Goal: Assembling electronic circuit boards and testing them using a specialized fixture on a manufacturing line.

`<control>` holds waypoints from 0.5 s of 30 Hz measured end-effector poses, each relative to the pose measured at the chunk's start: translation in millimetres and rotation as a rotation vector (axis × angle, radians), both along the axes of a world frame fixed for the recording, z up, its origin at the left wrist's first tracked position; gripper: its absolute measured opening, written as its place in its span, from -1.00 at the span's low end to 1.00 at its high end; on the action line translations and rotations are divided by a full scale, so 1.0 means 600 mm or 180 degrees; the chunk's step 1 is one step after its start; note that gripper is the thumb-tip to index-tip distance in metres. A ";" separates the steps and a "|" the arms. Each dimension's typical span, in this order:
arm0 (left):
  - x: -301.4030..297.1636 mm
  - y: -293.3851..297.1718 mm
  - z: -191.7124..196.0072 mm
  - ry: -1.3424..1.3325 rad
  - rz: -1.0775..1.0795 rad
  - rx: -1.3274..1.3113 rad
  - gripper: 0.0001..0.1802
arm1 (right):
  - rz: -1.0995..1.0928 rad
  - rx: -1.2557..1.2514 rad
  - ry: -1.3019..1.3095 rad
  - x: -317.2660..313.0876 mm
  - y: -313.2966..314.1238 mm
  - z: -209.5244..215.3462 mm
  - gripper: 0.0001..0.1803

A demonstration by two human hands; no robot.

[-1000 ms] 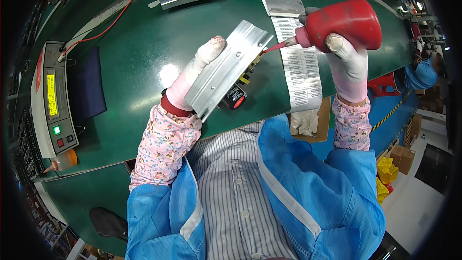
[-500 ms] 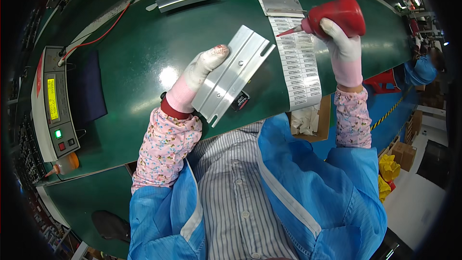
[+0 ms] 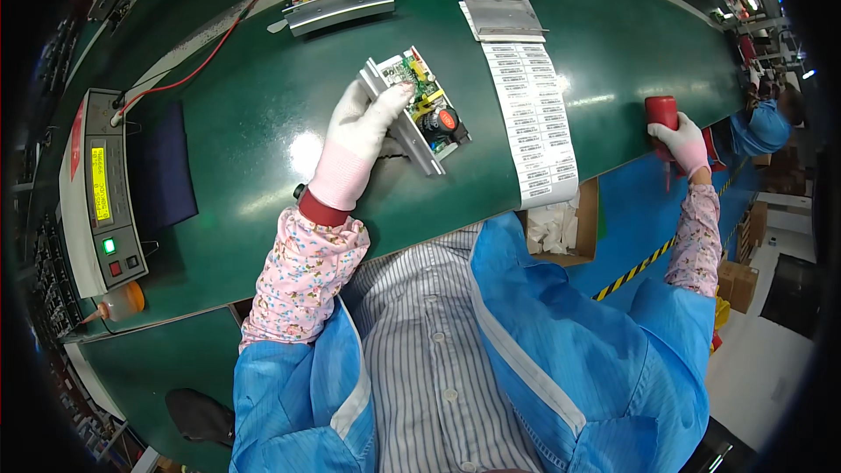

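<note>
My gloved left hand (image 3: 357, 130) grips a circuit board (image 3: 427, 98) mounted on a silver metal bracket (image 3: 419, 147). The board's component side faces up, with yellow parts and a round black part with a red top. My thumb lies on the board's near end; the other fingers are mostly behind the bracket. Out to the right, over the table's front edge, my gloved right hand (image 3: 683, 144) is wrapped round a red squeeze bottle (image 3: 661, 110). The bottle's base is up and its thin nozzle points down.
A strip of white labels (image 3: 532, 118) runs from under a metal bracket (image 3: 501, 7) to the table edge. Another board assembly (image 3: 340, 10) stands at the back left. A tester (image 3: 103, 193) with a lit display sits left. Below the edge, a cardboard box (image 3: 585, 228) holds white scraps.
My left hand has turned the bracket over, so the board's components now show. My right hand has moved right and nearer with the red bottle, away from the labels; its nozzle now points down.
</note>
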State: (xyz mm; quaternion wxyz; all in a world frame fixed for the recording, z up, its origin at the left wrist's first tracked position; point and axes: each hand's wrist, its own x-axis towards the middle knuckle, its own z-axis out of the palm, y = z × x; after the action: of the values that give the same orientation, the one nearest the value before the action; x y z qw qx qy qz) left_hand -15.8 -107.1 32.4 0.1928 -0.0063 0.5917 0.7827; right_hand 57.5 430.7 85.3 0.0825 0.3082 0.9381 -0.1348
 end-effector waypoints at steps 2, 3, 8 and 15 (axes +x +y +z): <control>0.003 -0.008 0.005 -0.0061 0.0016 -0.0268 -0.26 | 0.0074 0.0175 -0.0081 -0.007 -0.012 0.004 -0.25; 0.004 -0.014 0.008 -0.0133 0.0006 -0.0523 -0.25 | 0.0121 0.0362 -0.0170 -0.007 -0.026 0.009 -0.20; -0.008 -0.050 0.041 -0.0069 -0.0268 -0.1612 -0.20 | 0.0953 0.1881 0.0285 -0.021 -0.087 0.009 -0.06; -0.105 -0.086 0.047 0.3117 0.1180 -0.3655 -0.38 | 0.1727 -0.1449 0.2140 -0.182 -0.451 0.011 -0.69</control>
State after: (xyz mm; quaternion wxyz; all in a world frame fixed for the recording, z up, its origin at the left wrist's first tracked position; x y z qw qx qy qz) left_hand -78.6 -158.6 60.9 -0.2582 0.1425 0.9115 0.2866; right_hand -51.6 160.3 91.7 -0.1275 -0.0339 0.9060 -0.4022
